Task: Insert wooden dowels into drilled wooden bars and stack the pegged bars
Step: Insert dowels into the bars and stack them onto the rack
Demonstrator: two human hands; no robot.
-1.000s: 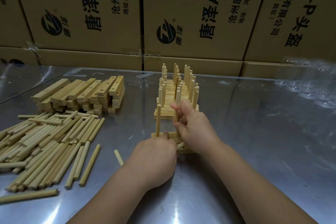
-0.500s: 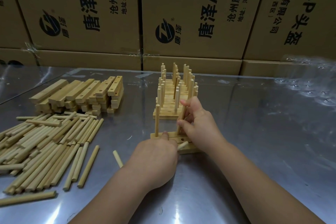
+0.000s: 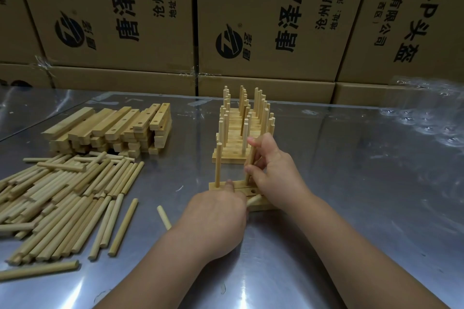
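Note:
A drilled wooden bar (image 3: 254,192) lies on the metal table in front of me. One dowel (image 3: 218,165) stands upright in its left hole. My right hand (image 3: 276,175) grips a second dowel (image 3: 251,162) that stands slightly tilted, with its lower end at the bar's top. My left hand (image 3: 216,216) has one fingertip pressed on the bar, and a spare dowel (image 3: 254,199) pokes out from under its curled fingers. Just behind the bar stands the stack of pegged bars (image 3: 232,155), with several dowels pointing up.
A heap of loose dowels (image 3: 62,198) covers the table at the left, and a single dowel (image 3: 163,217) lies near my left wrist. Unpegged drilled bars (image 3: 113,128) are piled at the back left. Cardboard boxes (image 3: 276,20) wall off the back. Clear plastic film (image 3: 426,120) lies at the right.
My right hand has moved a little right and down with its dowel, bringing the lower end to the bar. My left hand has stayed on the bar.

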